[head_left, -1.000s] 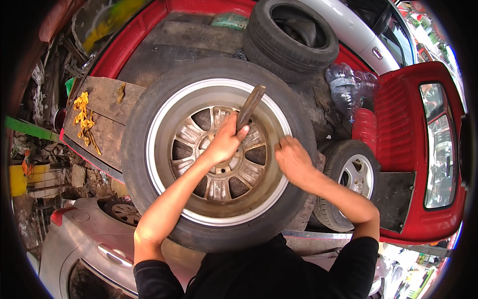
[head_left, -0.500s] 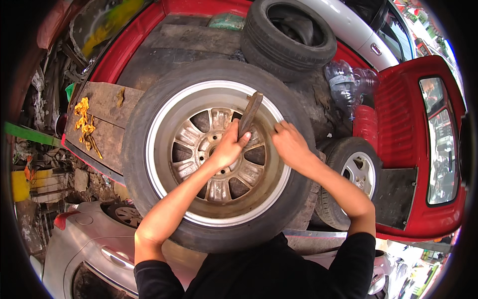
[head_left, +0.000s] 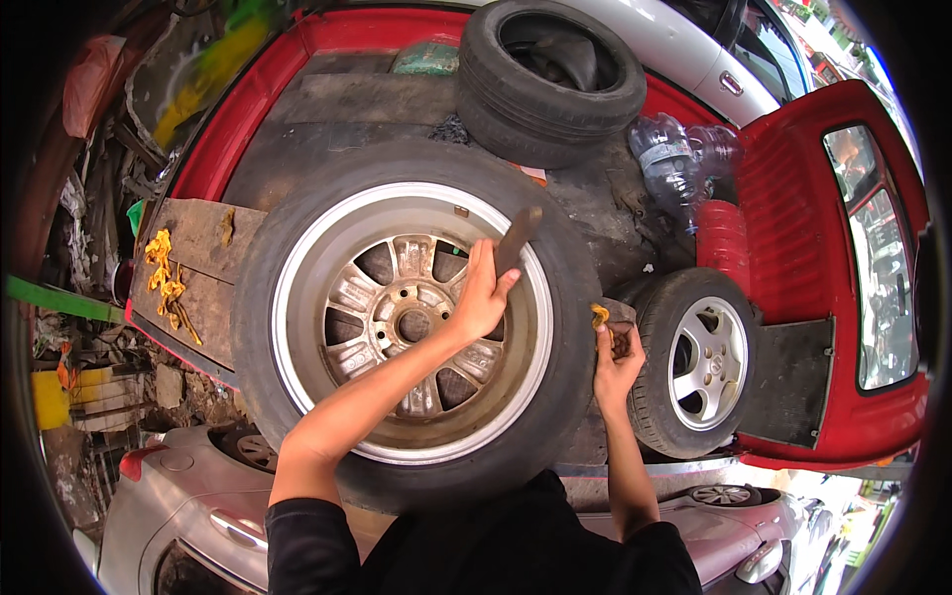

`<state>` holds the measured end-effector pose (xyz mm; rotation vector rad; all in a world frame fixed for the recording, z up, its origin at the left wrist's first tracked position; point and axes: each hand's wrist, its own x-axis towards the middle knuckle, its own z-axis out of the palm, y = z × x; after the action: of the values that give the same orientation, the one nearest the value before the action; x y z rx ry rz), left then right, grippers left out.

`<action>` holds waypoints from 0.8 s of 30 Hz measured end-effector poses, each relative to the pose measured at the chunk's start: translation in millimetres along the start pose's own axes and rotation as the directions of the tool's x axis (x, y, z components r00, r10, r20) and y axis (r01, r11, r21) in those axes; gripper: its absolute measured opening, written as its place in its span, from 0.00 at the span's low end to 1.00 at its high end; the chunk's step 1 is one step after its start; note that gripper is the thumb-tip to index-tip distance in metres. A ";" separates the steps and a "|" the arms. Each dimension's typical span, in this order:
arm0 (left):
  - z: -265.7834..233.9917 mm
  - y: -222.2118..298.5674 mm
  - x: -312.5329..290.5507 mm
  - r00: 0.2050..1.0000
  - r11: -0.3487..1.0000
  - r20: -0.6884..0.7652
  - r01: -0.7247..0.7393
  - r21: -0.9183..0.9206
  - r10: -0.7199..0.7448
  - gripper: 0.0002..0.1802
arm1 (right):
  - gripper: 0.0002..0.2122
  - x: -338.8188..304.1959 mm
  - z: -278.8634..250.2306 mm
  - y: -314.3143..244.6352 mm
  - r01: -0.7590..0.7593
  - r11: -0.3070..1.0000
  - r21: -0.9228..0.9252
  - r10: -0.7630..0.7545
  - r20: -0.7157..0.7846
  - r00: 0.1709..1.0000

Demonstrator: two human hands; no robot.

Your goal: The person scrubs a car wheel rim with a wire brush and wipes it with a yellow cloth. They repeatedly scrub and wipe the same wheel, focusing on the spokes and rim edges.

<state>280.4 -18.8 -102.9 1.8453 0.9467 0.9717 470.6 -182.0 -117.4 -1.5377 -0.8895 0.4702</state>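
Observation:
A large tyre (head_left: 540, 416) lies flat before me, with a silver alloy wheel (head_left: 407, 260) inside it. My left hand (head_left: 481, 302) is over the wheel's spokes, closed around a dark flat bar (head_left: 518, 238) whose far end reaches the rim's edge. To the right of this tyre, my right hand (head_left: 619, 372) has its thumb and fingers curled at a small crumpled yellow strip (head_left: 600, 315). That strip is beside a grey-brown block (head_left: 621, 311). Exactly how the fingertips grip is hard to see.
Another wheel with tyre (head_left: 694, 362) stands close right of my right hand. Stacked tyres (head_left: 550, 109) are at the back, plastic bottles (head_left: 669, 164) beyond. More yellow strips (head_left: 164, 273) lie on a wooden board (head_left: 203, 233) at left. A red truck bed wall (head_left: 783, 208) rises at right.
My right hand has moved from above the rim's right edge to the yellow strip right of the tyre. My left hand still holds the bar over the wheel. The view has shifted slightly.

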 end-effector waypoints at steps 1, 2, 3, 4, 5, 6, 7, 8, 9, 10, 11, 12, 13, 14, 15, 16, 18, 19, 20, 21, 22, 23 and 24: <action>0.2 -1.0 -7.6 0.996 0.998 0.063 0.060 0.032 -0.062 0.22 | 0.04 2.0 1.0 -0.9 -0.004 1.000 -0.003 0.004 0.001 1.000; 0.8 -2.0 -11.6 0.981 0.987 0.131 0.135 0.082 -0.145 0.22 | 0.04 5.2 2.0 -3.3 -0.006 1.000 -0.004 0.006 0.004 1.000; 3.0 -1.0 -17.3 0.979 0.987 0.156 0.112 0.112 -0.129 0.24 | 0.04 8.5 3.1 -6.4 0.000 1.000 -0.003 0.000 0.006 1.000; 4.7 -0.6 -19.2 0.993 0.998 0.114 0.035 0.055 -0.041 0.24 | 0.03 12.2 4.6 -10.1 0.026 0.999 -0.041 -0.025 0.022 0.999; 7.4 0.8 -20.1 0.996 1.000 0.092 0.000 0.014 -0.002 0.24 | 0.02 14.4 5.7 -14.4 0.044 0.996 -0.083 -0.040 0.046 0.998; 8.7 1.7 -19.1 0.997 0.999 0.071 -0.028 -0.014 0.029 0.24 | 0.02 16.7 8.1 -18.6 -0.012 0.988 -0.154 0.019 0.041 0.999; 10.0 2.4 -15.2 0.993 0.993 0.025 -0.114 0.023 0.113 0.23 | 0.02 19.8 11.5 -22.7 0.121 0.981 -0.150 -0.113 0.065 0.991; 9.7 2.1 -10.9 0.999 0.999 0.028 -0.034 0.022 0.033 0.23 | 0.04 21.7 13.4 -27.0 0.171 0.968 -0.185 -0.161 0.070 0.985; 8.9 1.2 -6.5 0.998 0.998 -0.010 -0.060 0.013 0.061 0.22 | 0.05 23.4 15.2 -31.2 0.231 0.952 -0.203 -0.216 0.093 0.972; 7.8 -0.2 -2.7 0.987 0.989 -0.068 -0.147 0.001 0.146 0.22 | 0.06 24.6 16.9 -35.0 0.252 0.928 -0.276 -0.227 0.119 0.967; 5.6 -2.3 -1.3 0.994 0.996 -0.078 -0.082 -0.041 0.079 0.22 | 0.07 25.3 17.2 -38.9 0.291 0.900 -0.324 -0.249 0.163 0.955; 4.9 -4.1 0.6 0.998 1.000 -0.060 -0.007 0.013 0.008 0.22 | 0.09 26.4 18.2 -42.4 0.332 0.877 -0.347 -0.277 0.200 0.940; 2.8 -6.4 0.4 0.999 0.997 -0.034 0.026 0.079 -0.023 0.21 | 0.10 26.4 17.2 -46.2 0.291 0.890 -0.350 -0.221 0.228 0.948; 3.5 -8.1 0.5 0.994 0.983 0.003 0.106 0.148 -0.108 0.21 | 0.09 26.7 17.6 -49.1 0.308 0.886 -0.347 -0.235 0.238 0.942; 3.1 -10.6 -1.4 0.989 0.976 0.001 0.148 0.157 -0.150 0.20 | 0.09 25.5 15.9 -51.6 0.332 0.878 -0.345 -0.250 0.262 0.932; 5.1 -11.8 -1.8 0.996 0.993 -0.069 0.060 0.100 -0.054 0.20 | 0.09 25.6 16.3 -53.3 0.358 0.868 -0.343 -0.281 0.254 0.926; 6.6 -13.5 -2.5 0.980 0.993 -0.158 -0.119 0.015 0.120 0.20 | 0.11 25.9 16.8 -55.9 0.335 0.872 -0.357 -0.247 0.270 0.930; 6.5 -13.7 -1.8 0.979 0.989 -0.142 -0.144 0.026 0.146 0.20 | 0.12 26.3 17.6 -55.9 0.324 0.878 -0.353 -0.236 0.270 0.933; 7.2 -12.7 -3.3 0.992 0.999 -0.119 -0.033 0.017 0.035 0.20 | 0.13 26.0 18.3 -55.4 0.338 0.875 -0.347 -0.249 0.277 0.928; 6.9 -10.9 -1.1 0.994 0.998 -0.096 0.056 0.026 -0.054 0.20 | 0.15 26.6 19.5 -54.9 0.347 0.863 -0.366 -0.260 0.266 0.928; 6.3 -8.2 -1.5 0.986 0.987 -0.066 0.156 0.048 -0.152 0.20 | 0.15 26.9 20.2 -54.3 0.331 0.873 -0.358 -0.247 0.261 0.933; 5.8 -4.5 1.0 0.981 0.980 -0.030 0.193 0.053 -0.191 0.21 | 0.14 26.9 20.6 -53.9 0.324 0.879 -0.349 -0.243 0.258 0.935; 5.0 -0.7 1.8 0.991 0.994 -0.081 0.105 0.020 -0.103 0.21 | 0.14 27.6 21.0 -53.4 0.338 0.880 -0.332 -0.262 0.254 0.931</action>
<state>285.3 -18.5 -104.8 1.7692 1.0963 0.9791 458.1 -149.2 -64.3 -1.6685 -1.4182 0.2382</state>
